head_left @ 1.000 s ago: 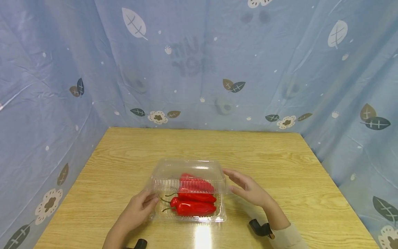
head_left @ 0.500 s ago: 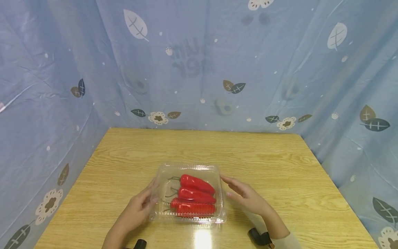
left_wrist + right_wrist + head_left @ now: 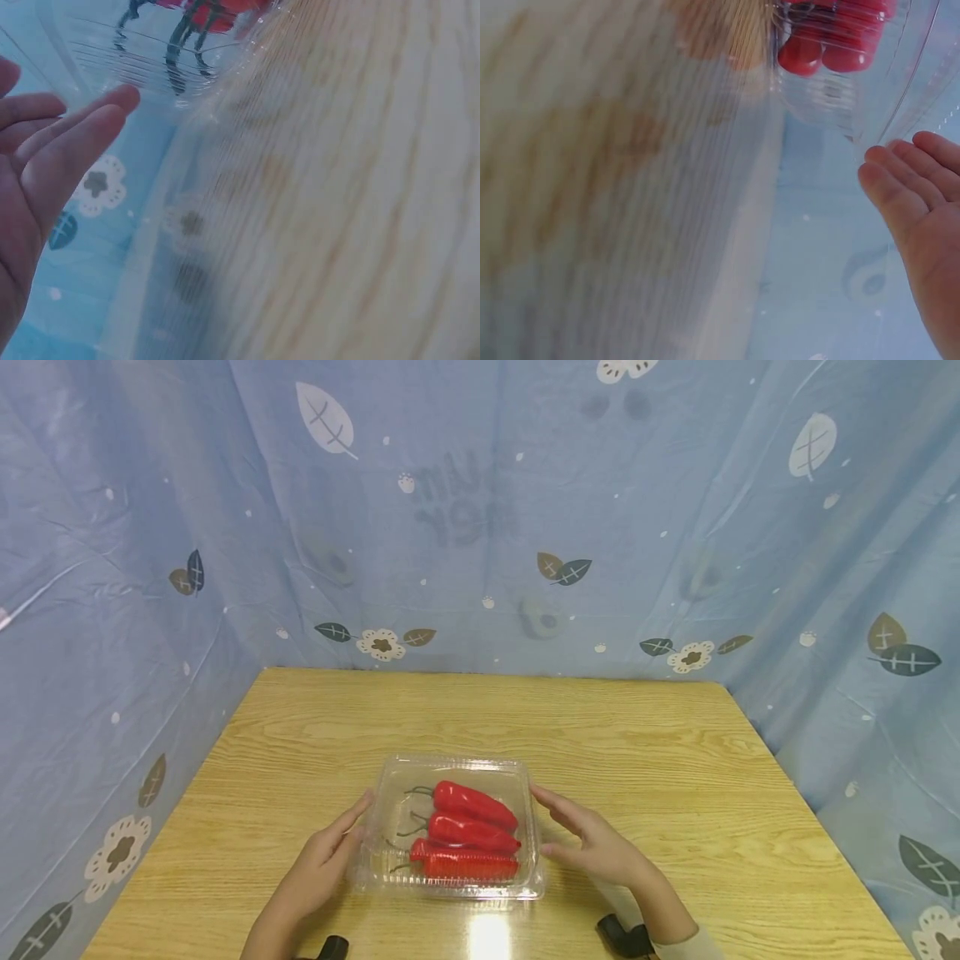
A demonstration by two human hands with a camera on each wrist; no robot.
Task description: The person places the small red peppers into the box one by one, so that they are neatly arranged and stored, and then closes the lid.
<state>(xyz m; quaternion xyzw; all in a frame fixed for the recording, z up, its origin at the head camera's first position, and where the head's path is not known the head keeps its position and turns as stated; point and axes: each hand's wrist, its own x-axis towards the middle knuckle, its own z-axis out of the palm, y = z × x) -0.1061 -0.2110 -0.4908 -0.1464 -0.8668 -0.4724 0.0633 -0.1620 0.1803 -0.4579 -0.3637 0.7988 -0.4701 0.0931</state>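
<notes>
A clear plastic clamshell box (image 3: 457,762) sits near the front of the table, its lid lowered over the base. Three red peppers (image 3: 474,833) with dark stems lie side by side inside it. At the box's left side my left hand (image 3: 322,864) has relaxed fingers and holds nothing. The left wrist view shows its fingertips close to the box wall (image 3: 105,64); contact is unclear. On the right side my right hand (image 3: 607,852) has its fingers extended, with fingertips at or against the box edge. Whether the lid is latched cannot be seen.
The wooden table (image 3: 645,735) extends behind the box and to both sides. A blue patterned curtain (image 3: 480,527) encloses the table at the back and sides. Black devices (image 3: 624,937) are worn at the wrists.
The box's lid has come down from partly raised to lying over the peppers. My left hand has let go of the box's left edge and drawn slightly away; the right hand has barely shifted.
</notes>
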